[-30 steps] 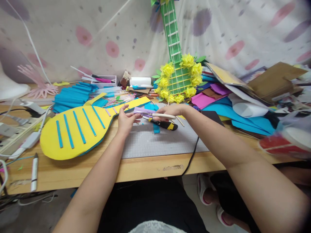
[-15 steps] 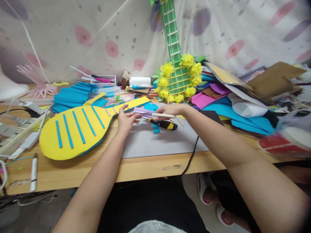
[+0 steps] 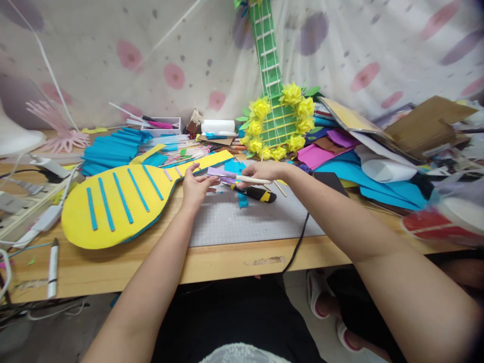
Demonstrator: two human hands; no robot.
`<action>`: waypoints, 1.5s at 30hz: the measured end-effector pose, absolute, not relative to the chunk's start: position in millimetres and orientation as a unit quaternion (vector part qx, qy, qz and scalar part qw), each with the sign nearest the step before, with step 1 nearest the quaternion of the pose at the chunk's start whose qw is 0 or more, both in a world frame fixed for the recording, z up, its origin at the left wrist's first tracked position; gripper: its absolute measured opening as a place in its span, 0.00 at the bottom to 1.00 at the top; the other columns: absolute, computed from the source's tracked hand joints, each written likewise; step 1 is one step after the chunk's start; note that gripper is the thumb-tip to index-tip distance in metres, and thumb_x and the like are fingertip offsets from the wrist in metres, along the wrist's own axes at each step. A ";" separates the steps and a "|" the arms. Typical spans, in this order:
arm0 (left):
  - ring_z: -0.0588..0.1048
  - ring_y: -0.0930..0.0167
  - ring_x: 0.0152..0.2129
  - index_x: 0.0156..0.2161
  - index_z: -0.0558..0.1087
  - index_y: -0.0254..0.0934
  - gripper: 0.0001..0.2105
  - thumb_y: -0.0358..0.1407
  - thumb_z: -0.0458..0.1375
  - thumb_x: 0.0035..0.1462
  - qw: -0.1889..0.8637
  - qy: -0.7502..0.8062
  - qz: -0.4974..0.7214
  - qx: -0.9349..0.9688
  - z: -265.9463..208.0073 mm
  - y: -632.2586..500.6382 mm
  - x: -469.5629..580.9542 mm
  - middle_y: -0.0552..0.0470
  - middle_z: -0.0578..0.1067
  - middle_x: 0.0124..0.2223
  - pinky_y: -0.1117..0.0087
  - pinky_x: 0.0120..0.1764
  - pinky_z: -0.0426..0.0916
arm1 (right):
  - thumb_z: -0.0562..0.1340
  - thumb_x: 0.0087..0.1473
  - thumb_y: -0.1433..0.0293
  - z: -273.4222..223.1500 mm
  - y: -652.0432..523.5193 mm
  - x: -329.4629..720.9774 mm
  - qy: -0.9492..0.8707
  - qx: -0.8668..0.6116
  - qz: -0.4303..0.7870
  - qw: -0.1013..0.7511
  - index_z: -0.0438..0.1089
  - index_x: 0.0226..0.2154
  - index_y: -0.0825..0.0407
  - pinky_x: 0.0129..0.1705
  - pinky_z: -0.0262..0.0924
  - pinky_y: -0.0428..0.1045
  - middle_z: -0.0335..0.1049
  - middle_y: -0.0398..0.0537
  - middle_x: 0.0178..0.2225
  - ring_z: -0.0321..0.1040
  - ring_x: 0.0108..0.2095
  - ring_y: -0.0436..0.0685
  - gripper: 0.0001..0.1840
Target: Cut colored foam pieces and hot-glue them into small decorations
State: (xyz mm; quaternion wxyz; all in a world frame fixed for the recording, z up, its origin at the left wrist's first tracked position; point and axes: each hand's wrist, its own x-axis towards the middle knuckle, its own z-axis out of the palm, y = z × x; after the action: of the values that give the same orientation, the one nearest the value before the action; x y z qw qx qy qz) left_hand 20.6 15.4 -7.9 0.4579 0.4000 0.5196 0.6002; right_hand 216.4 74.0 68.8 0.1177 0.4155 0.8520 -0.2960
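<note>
My left hand is closed in a pinch on the near end of a strip of purple paper. In my right hand is a pair of white-handled scissors, its blades lying along the purple paper. Below the scissors a black and yellow utility knife rests on the grey cutting mat. A scrap of blue paper lies beside the knife. To the left is a yellow guitar-shaped cutout with blue strips on its body and small purple strips on its neck.
Behind the mat leans a green paper guitar ringed with yellow paper flowers. Coloured paper sheets are piled at the right, near a red and white tub. A power strip and a marker lie left. Another person's feet show below.
The scissor blades have shifted slightly against the purple paper, which has tilted a little. Both hands stay in almost the same place.
</note>
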 end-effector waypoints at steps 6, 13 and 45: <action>0.78 0.64 0.26 0.50 0.56 0.36 0.32 0.31 0.64 0.39 0.461 0.522 0.600 0.394 -7.3 15.2 20.9 0.53 0.76 0.26 0.71 0.24 0.70 | 0.59 0.38 0.43 72.0 71.2 215.4 0.858 0.424 -0.272 0.102 0.71 0.30 0.53 0.28 0.47 0.46 0.64 0.43 0.27 0.58 0.28 0.50 0.30; 0.78 0.65 0.26 0.50 0.56 0.36 0.31 0.31 0.64 0.40 0.464 0.514 0.602 0.398 -10.3 16.8 20.0 0.53 0.76 0.26 0.71 0.25 0.70 | 0.60 0.37 0.42 71.5 72.6 215.9 0.859 0.427 -0.264 0.101 0.70 0.28 0.52 0.27 0.45 0.46 0.63 0.42 0.25 0.56 0.27 0.50 0.30; 0.75 0.72 0.24 0.38 0.63 0.36 0.23 0.33 0.66 0.34 0.442 0.500 0.642 0.377 -16.4 23.9 12.0 0.55 0.75 0.27 0.70 0.30 0.71 | 0.57 0.41 0.43 29.9 64.5 216.5 0.841 0.485 -0.228 -0.069 0.68 0.28 0.52 0.27 0.43 0.44 0.65 0.42 0.26 0.57 0.27 0.50 0.28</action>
State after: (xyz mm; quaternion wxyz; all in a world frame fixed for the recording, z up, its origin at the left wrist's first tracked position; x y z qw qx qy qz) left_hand 12.0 23.9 -16.4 0.4423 0.3771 0.5000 0.6420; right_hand 216.5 64.5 29.9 -0.0693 0.4849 0.8413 -0.2284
